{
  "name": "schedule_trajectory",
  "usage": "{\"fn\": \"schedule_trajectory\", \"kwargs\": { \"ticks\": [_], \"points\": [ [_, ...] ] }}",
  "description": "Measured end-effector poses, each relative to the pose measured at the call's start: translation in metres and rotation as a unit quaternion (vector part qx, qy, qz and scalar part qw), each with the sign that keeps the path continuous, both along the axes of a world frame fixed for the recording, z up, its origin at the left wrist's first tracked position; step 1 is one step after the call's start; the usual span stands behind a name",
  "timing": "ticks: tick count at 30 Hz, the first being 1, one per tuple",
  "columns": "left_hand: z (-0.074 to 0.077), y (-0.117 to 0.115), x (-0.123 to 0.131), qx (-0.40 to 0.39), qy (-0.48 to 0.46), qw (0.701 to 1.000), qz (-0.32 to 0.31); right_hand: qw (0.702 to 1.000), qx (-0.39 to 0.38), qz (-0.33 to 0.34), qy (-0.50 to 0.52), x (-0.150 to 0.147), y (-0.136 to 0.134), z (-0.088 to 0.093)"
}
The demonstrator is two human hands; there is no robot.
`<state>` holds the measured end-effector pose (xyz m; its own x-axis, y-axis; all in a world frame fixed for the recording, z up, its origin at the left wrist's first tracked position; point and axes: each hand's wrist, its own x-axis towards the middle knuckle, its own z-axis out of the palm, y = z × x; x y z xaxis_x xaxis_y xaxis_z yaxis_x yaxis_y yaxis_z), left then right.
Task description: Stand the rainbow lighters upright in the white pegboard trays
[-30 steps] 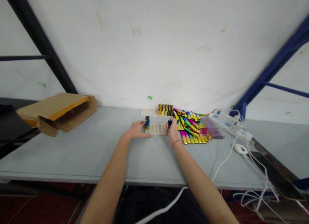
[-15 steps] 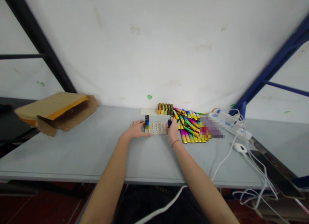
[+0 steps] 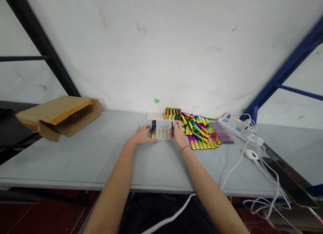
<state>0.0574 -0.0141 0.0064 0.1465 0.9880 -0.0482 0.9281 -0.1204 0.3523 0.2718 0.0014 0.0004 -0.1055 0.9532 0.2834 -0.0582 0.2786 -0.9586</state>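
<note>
From the head camera, the person's two bare hands work at the middle of a long grey table [image 3: 75, 160]. The right hand [image 3: 178, 134], with a thin red band on its wrist [image 3: 184, 149], has its fingers drawn together and pinches a dark blue lighter [image 3: 173, 126], only the top of which shows, at the right end of a white moulded tray [image 3: 163, 134]. The left hand [image 3: 142, 135] lies flat and relaxed on the table, not gripping anything, just beside a metallic blue-and-yellow lighter [image 3: 153, 127] that stands upright at the tray's left end. Behind this tray lies a second white tray [image 3: 154, 116], and next to it a tight row of upright gold-topped lighters [image 3: 173, 114] stands against the wall side. To the right, a loose heap of shiny rainbow-coloured lighters [image 3: 195, 134] fans across the table, touching a pixelated patch [image 3: 222, 133] that cannot be made out. Farther right sit a white power strip [image 3: 238, 128], tangled white cables [image 3: 267, 193], and a small white oval device [image 3: 251, 155]. A dark phone or tablet [image 3: 287, 183] lies at the right edge. At the far left rests an opened cardboard mailer with an orange strip [image 3: 59, 118], and a white sheet [image 3: 161, 48] hangs behind the table on a black and blue frame.
</note>
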Motion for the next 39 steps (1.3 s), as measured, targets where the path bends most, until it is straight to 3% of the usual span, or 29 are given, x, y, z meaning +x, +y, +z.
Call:
{"fn": "schedule_trajectory", "kwargs": {
  "ticks": [5, 17, 30, 39],
  "points": [
    [0.001, -0.002, -0.007, -0.013, -0.05, 0.999, -0.014, 0.991, 0.113, 0.008, -0.076, -0.003, -0.012, 0.014],
    [-0.003, -0.001, -0.008, 0.005, -0.061, 0.998, -0.017, 0.966, 0.163, 0.08, -0.183, -0.026, -0.018, 0.003],
    [-0.002, -0.002, -0.005, 0.01, -0.07, 0.997, -0.008, 0.891, 0.272, 0.011, -0.364, -0.028, -0.022, 0.009],
    [-0.002, -0.001, -0.006, 0.013, -0.08, 0.997, -0.005, 0.876, 0.267, 0.0, -0.402, -0.027, -0.023, 0.007]
  ]
}}
